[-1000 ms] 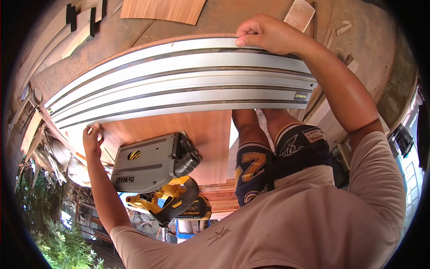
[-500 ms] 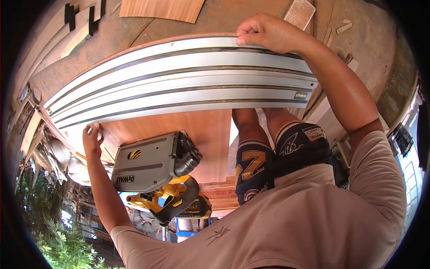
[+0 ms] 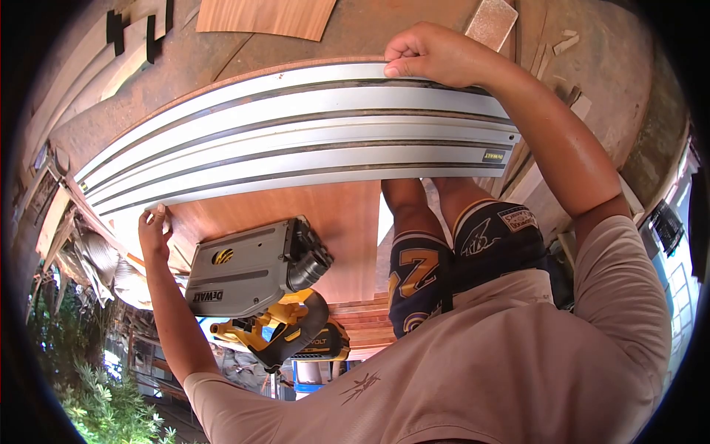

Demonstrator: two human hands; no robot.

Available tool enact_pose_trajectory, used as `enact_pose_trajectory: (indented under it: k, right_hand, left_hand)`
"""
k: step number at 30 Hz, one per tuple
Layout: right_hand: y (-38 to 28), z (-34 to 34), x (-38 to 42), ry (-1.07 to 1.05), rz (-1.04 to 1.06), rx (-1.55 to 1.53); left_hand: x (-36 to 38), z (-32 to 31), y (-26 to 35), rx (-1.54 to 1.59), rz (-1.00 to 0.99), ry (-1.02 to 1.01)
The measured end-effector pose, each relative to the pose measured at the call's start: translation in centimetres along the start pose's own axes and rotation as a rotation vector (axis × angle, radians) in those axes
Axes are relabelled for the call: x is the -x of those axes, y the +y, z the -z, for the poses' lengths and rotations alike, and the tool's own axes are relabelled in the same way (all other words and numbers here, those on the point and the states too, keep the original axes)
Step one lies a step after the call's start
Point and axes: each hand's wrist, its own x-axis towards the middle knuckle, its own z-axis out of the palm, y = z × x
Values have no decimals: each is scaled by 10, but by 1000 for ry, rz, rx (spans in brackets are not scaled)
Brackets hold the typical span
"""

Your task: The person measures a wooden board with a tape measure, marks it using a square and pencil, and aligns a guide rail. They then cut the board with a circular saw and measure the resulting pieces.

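Observation:
A long silver guide rail [image 3: 296, 133] with dark strips and a DeWalt label lies across a reddish-brown wood panel [image 3: 347, 237]. At its far edge, toward the right end, my right hand [image 3: 436, 55] is closed, with thumb and curled fingers on the rail. My left hand [image 3: 154, 233] holds the near edge close to the left end, its fingers bent and the thumb against the rail. Beside the left forearm, a yellow and black DeWalt track saw [image 3: 259, 281] rests on the panel. A thin strip of the panel shows beyond the rail's far edge.
A loose piece of wood veneer or plywood [image 3: 266, 16] lies beyond the rail. A dusty block [image 3: 491, 24] and wood scraps [image 3: 567, 42] sit at the far right. Long boards with black ends [image 3: 133, 44] stand at the far left. Green plants [image 3: 111, 407] show at lower left.
The rail's right end and my right hand have shifted very slightly left. My left hand stays nearly in place at the near edge, and the saw has not moved.

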Motion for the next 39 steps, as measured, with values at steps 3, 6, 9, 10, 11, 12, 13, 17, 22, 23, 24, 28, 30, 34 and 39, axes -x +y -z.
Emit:
enact_pose_trajectory:
  k: [3,6,9,10,11,12,13,17,22,23,24,28,30,34,39]
  right_hand:
    - [0,0,0,-5,9,9]
    - [1,0,0,3,23,12]
    - [0,0,0,13,32,38]
    - [1,-1,0,11,38,34]
    - [3,-1,-1,14,38,16]
    - [4,-2,-1,16,39,-3]
    - [4,-2,-1,13,47,-5]
    - [-2,-1,1,20,26,-15]
    - [-3,-2,0,2,29,-40]
    - [-2,-2,0,-6,-3,-57]
    - [-2,-1,0,-14,-37,-72]
    - [0,-5,2,-4,-20,-126]
    - [-1,-5,2,23,-7,-128]
    - [-1,-4,1,-18,-67,-198]
    - [-1,-3,0,-19,-65,-165]
  left_hand:
    - [1,-1,1,1,-2,-2]
    - [2,-2,2,0,0,-1]
    - [2,-2,2,-2,3,-3]
    - [2,-1,2,-3,4,-2]
    - [2,0,2,-5,5,7]
    - [6,-3,5,-3,7,5]
    - [8,-4,8,0,8,3]
    - [7,-4,7,-4,5,0]
    - [8,-5,10,65,23,2]
    - [8,-5,11,85,24,-5]
    - [8,-5,12,108,24,-13]
    - [7,-4,15,114,54,-29]
    - [5,-4,12,116,50,-14]
    - [5,-6,10,108,44,3]
    - [7,-7,10,90,23,24]
